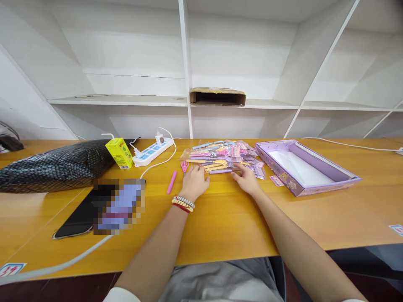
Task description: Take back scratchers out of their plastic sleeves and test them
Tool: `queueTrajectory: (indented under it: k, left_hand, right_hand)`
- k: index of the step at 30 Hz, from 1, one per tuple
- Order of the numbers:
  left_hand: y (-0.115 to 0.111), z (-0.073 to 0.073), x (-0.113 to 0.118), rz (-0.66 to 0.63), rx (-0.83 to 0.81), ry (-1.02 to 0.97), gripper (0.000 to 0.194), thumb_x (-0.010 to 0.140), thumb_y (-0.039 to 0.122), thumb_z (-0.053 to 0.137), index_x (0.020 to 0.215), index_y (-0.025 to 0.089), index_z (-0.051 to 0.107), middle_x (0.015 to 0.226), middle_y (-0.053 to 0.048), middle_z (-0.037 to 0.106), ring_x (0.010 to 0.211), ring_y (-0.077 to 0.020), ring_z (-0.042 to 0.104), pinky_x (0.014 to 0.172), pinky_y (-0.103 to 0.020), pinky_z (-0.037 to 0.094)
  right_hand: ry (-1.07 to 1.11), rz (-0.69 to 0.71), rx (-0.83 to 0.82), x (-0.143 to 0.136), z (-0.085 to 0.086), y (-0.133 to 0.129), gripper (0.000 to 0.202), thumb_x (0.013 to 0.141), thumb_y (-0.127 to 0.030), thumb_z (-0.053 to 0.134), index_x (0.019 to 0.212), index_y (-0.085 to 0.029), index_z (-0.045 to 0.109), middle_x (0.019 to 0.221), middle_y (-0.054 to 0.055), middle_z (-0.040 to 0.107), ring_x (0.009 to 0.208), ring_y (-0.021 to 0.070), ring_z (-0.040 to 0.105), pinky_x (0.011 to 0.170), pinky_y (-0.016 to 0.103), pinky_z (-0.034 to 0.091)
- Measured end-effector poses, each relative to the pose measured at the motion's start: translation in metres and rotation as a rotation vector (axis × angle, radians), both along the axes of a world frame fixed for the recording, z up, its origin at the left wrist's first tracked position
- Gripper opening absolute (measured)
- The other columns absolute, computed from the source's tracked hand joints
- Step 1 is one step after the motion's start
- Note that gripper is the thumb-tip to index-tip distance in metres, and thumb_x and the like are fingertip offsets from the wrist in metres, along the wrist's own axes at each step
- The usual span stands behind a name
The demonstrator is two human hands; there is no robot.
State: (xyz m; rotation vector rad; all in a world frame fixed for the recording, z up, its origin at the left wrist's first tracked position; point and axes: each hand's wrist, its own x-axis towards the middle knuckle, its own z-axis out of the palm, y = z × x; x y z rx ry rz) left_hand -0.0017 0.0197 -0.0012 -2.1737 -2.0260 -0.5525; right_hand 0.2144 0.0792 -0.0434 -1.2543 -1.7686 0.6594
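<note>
Two hands lie palm down at the near edge of one pile of bagged plastic sticks [217, 156], too jumbled to count, on one wooden desk [220, 226]; the left hand [194, 182] has its fingers bent at the pile's left part, the right hand [246, 178] its fingers curled at the right part, thumb apart; whether either grips anything, I cannot tell; one pink hand-shaped piece [184, 166] sits just beside the left hand, one pink rod [171, 182] near it; right of the pile are one pink card [276, 180] and one purple box tray [321, 186]; farther left stand one yellow drink carton [119, 153] and one power strip [154, 152].
</note>
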Motion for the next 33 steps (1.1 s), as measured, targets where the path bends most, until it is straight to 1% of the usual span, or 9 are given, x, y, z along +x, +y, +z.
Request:
queueTrajectory:
  k: [3,7,10,14,17,22,26,31,33]
  left_hand:
    - [0.000,-0.008,0.006,-0.090,-0.035,0.015,0.034,0.079,0.037,0.050,0.104,0.016,0.056,0.105,-0.012,0.057,0.104,-0.0274,0.050,0.088,-0.038,0.040]
    - [0.002,-0.014,0.004,-0.114,-0.106,-0.024,0.042,0.081,0.042,0.047,0.115,0.018,0.050,0.116,-0.013,0.053,0.109,-0.0271,0.049,0.090,-0.038,0.038]
    - [0.005,-0.018,0.001,-0.130,-0.140,-0.054,0.048,0.082,0.045,0.044,0.121,0.018,0.046,0.122,-0.013,0.051,0.113,-0.0280,0.047,0.092,-0.039,0.037]
    - [0.008,-0.023,-0.002,-0.150,-0.153,-0.070,0.051,0.082,0.048,0.042,0.124,0.018,0.044,0.129,-0.013,0.047,0.118,-0.0290,0.045,0.095,-0.040,0.036]
    - [0.009,-0.024,-0.002,-0.153,-0.159,-0.077,0.051,0.082,0.049,0.042,0.123,0.018,0.045,0.131,-0.013,0.045,0.119,-0.0294,0.044,0.096,-0.040,0.035]
    - [0.009,-0.021,-0.003,-0.152,-0.170,-0.142,0.053,0.082,0.048,0.044,0.125,0.017,0.041,0.128,-0.013,0.048,0.117,-0.0279,0.046,0.095,-0.038,0.035]
    - [0.009,-0.017,-0.001,-0.115,-0.169,-0.206,0.055,0.082,0.046,0.045,0.126,0.015,0.039,0.127,-0.014,0.049,0.119,-0.0275,0.044,0.096,-0.038,0.035]
    - [0.010,-0.013,0.001,0.032,-0.068,-0.268,0.040,0.081,0.040,0.047,0.113,0.015,0.048,0.115,-0.013,0.055,0.106,-0.0256,0.052,0.090,-0.036,0.040]
    - [0.009,-0.011,0.001,0.043,-0.012,-0.280,0.043,0.080,0.041,0.050,0.114,0.015,0.048,0.112,-0.013,0.055,0.106,-0.0255,0.052,0.091,-0.036,0.040]
  right_hand:
    - [0.054,-0.020,-0.028,0.001,0.000,0.002,0.044,0.073,-0.036,0.057,0.114,-0.019,0.058,0.094,0.005,0.068,0.062,0.0143,0.061,0.066,0.032,0.050]
    - [0.202,-0.084,0.018,0.001,0.006,0.001,0.038,0.070,-0.033,0.060,0.104,-0.017,0.061,0.096,0.007,0.068,0.070,0.0169,0.064,0.069,0.033,0.051]
    - [0.253,-0.195,0.071,0.003,0.012,0.000,0.028,0.068,-0.030,0.060,0.092,-0.015,0.063,0.085,0.008,0.069,0.071,0.0186,0.065,0.069,0.033,0.051]
    - [0.207,-0.370,0.115,0.009,0.017,-0.001,0.020,0.069,-0.032,0.060,0.081,-0.017,0.062,0.073,0.006,0.069,0.065,0.0196,0.065,0.069,0.034,0.050]
    - [0.216,-0.404,0.077,0.013,0.020,-0.001,0.022,0.071,-0.038,0.060,0.080,-0.018,0.059,0.068,0.004,0.068,0.054,0.0190,0.063,0.064,0.034,0.049]
    - [0.355,-0.399,0.123,0.013,0.021,-0.002,0.032,0.072,-0.047,0.059,0.083,-0.020,0.048,0.069,0.005,0.067,0.058,0.0208,0.065,0.056,0.032,0.049]
    - [0.639,-0.269,0.122,0.008,0.026,-0.004,0.039,0.070,-0.050,0.061,0.086,-0.022,0.038,0.082,0.005,0.066,0.068,0.0213,0.067,0.048,0.030,0.051]
    - [0.991,-0.175,0.102,0.011,0.037,-0.005,0.044,0.067,-0.043,0.068,0.088,-0.024,0.034,0.090,0.001,0.065,0.076,0.0186,0.068,0.055,0.031,0.056]
    - [1.116,-0.178,0.102,0.016,0.040,-0.004,0.044,0.066,-0.041,0.069,0.087,-0.025,0.035,0.090,-0.001,0.065,0.080,0.0185,0.068,0.059,0.033,0.057]
